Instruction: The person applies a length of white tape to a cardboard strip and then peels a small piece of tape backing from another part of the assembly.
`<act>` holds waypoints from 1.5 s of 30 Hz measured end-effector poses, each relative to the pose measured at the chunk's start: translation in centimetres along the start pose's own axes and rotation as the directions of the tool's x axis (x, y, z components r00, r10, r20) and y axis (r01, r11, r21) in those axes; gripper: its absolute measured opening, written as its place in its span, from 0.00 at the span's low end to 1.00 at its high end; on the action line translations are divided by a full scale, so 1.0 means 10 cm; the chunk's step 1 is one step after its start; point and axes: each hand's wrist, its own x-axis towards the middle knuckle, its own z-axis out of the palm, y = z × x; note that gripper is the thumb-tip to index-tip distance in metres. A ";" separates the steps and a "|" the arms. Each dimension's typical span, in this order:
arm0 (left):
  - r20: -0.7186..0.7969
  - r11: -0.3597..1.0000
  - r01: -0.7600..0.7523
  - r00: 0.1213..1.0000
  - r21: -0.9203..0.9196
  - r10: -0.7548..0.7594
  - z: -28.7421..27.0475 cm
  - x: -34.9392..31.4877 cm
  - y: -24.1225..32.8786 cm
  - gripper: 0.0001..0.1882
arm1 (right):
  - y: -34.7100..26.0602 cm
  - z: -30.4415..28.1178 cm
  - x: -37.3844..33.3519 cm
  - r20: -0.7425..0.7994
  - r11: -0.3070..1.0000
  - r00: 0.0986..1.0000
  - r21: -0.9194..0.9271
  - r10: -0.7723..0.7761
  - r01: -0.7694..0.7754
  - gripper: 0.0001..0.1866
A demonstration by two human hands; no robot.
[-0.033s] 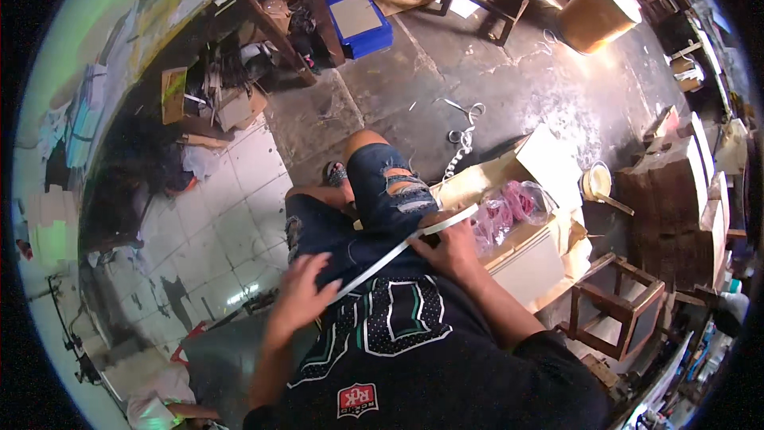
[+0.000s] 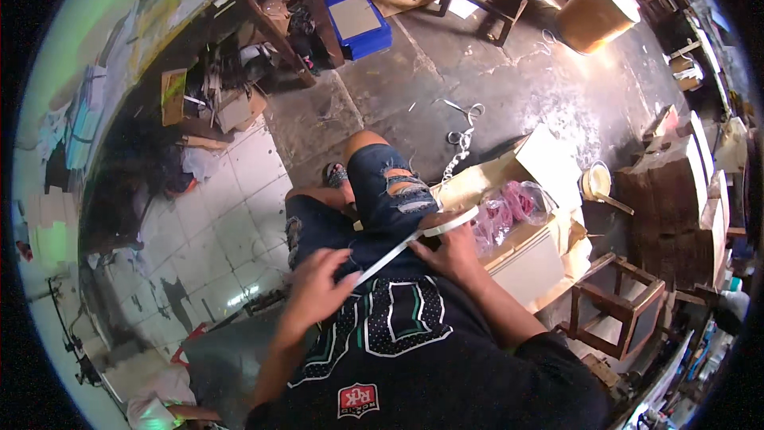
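A narrow white strip runs slantwise across my lap between my two hands. My right hand is closed on it, where it bends into a flat loop over my fingers. The strip's other end meets the thumb of my left hand, which appears to pinch it; the exact grip is partly hidden. My left fingers curve above the thumb, over my dark torn shorts.
At my right stand a pale cardboard box, a clear plastic bag of pink bundles and a small wooden frame stool. Curled white strip lies on the floor ahead. A blue stack and a round tan drum stand farther off.
My left hand has moved right and slightly forward, closer to my right hand, so less of the strip shows between them. My right hand stays almost in place.
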 end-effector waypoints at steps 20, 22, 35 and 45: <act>0.236 0.914 0.236 0.958 -0.331 -0.162 0.33 0.58 0.35 0.12 | -0.20 -0.05 0.66 0.087 0.969 0.971 -0.083 -0.224 0.231 0.13; 0.267 0.900 0.277 0.945 -0.335 -0.192 0.33 0.56 0.34 0.13 | -0.04 -0.20 0.61 -0.012 0.960 0.964 0.096 -0.264 0.264 0.13; 0.420 0.775 0.367 0.896 -0.515 -0.145 0.35 0.57 0.18 0.11 | 0.80 -0.11 0.27 -0.069 0.816 0.916 -0.484 -0.395 0.315 0.11; 0.410 0.828 0.403 0.881 -0.390 -0.235 0.50 0.61 0.22 0.11 | 1.17 -4.33 1.88 -0.661 0.694 0.540 -0.696 -0.521 -0.183 0.09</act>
